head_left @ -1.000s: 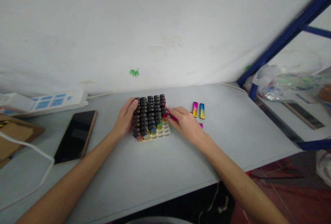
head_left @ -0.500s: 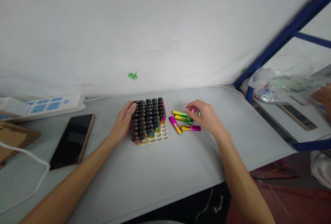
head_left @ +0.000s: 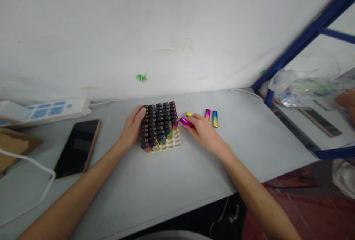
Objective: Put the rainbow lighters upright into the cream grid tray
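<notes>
A cream tray (head_left: 171, 144) holds rows of upright lighters (head_left: 160, 121) with black tops and shiny coloured bodies; cells along its front right are vacant. My left hand (head_left: 132, 126) is closed around the tray's left side, its thumb over the edge lighters. Just right of the tray, my right hand (head_left: 204, 132) pinches a magenta lighter (head_left: 185, 122), lifted at a slant. A yellow lighter (head_left: 189, 114) shows partly behind those fingers. Beyond the hand lie a pink lighter (head_left: 208, 114) and a blue-and-yellow lighter (head_left: 215, 118). The palm hides whatever lies beneath it.
On the left are a phone (head_left: 77, 147), a white power strip (head_left: 61, 112), a cardboard piece (head_left: 16, 144) and a white cable (head_left: 36, 166). A blue metal frame (head_left: 291, 57) stands at right, with plastic bags (head_left: 294, 84) and another person's hand (head_left: 346, 101) beyond.
My right hand has moved left towards the tray and has taken hold of the magenta lighter. The pink and blue-and-yellow lighters are now uncovered. My left hand stays on the tray.
</notes>
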`<state>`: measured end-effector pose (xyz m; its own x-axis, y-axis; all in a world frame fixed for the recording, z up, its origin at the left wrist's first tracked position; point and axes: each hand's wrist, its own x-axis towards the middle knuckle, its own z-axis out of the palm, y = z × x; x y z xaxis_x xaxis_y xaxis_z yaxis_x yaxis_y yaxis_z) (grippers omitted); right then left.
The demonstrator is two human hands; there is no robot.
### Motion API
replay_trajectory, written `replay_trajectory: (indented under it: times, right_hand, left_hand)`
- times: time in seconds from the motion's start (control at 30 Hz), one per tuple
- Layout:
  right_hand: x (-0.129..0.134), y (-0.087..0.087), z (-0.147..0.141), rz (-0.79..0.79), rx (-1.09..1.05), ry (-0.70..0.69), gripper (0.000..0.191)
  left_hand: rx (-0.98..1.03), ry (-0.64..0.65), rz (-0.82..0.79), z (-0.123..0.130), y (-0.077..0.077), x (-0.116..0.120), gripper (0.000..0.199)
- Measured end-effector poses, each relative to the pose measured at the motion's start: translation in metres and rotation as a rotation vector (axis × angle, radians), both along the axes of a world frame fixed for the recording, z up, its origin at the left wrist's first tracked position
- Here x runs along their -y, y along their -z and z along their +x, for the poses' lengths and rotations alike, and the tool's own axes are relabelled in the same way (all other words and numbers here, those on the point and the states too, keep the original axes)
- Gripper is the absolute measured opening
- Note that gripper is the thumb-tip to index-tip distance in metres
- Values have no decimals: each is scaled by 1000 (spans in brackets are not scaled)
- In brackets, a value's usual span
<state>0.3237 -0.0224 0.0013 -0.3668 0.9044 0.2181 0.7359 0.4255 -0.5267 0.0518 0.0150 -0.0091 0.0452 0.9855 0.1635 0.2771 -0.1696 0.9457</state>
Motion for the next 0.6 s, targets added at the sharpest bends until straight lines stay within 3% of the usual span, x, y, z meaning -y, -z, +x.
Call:
replay_trajectory:
  times: [0.07, 0.17, 0.23, 0.33, 0.6]
  right_hand:
    - [-2, -5, 4, -64, -248, 14, 20]
    - [-2, -10, 4, -290, -666, -12, 29]
    - [-1, -12, 1, -392, -825, -36, 36]
    - [0, -11, -4, -397, -847, -12, 42]
    - [-1, -9, -6, -216, -652, 160, 59]
  left_hand:
    - [-1, 0, 5, 0, 0, 0, 39]
    - [-1, 6, 4, 0, 0, 0, 37]
    - [1, 6, 1, 0, 0, 0, 37]
    - [-2, 2, 3, 0, -1, 0, 37]
    - [-26, -7, 6, 1, -3, 0, 35]
